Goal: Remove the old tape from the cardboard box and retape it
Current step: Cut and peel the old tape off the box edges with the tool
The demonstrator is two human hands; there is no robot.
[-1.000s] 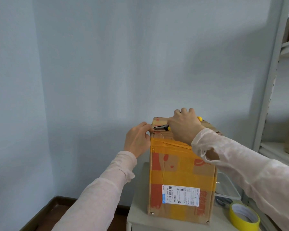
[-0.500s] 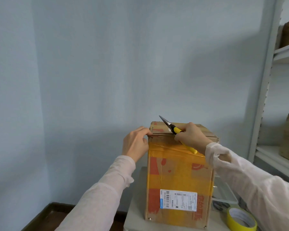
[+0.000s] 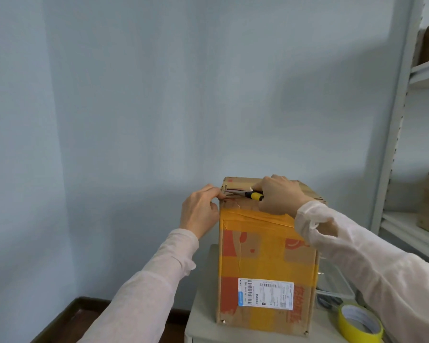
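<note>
A tall cardboard box (image 3: 266, 263) wrapped in yellow tape, with a white shipping label on its front, stands on a small pale table (image 3: 200, 323). My right hand (image 3: 276, 196) grips a yellow-handled cutter (image 3: 252, 194) laid flat along the box's top, blade pointing left toward the top left corner. My left hand (image 3: 200, 210) holds the box's upper left edge, fingertips curled onto the top by the blade tip. A roll of yellow tape (image 3: 359, 321) lies on the table at the box's right.
A clear plastic tray (image 3: 336, 283) sits behind the tape roll on the table. A white metal shelf unit (image 3: 396, 149) with brown boxes stands at the right. A blue wall is behind; dark floor shows at the lower left.
The cutter pointed up and left half a second ago; now my right hand has laid it flat on the box top with the blade toward the left corner. My left hand has stayed put.
</note>
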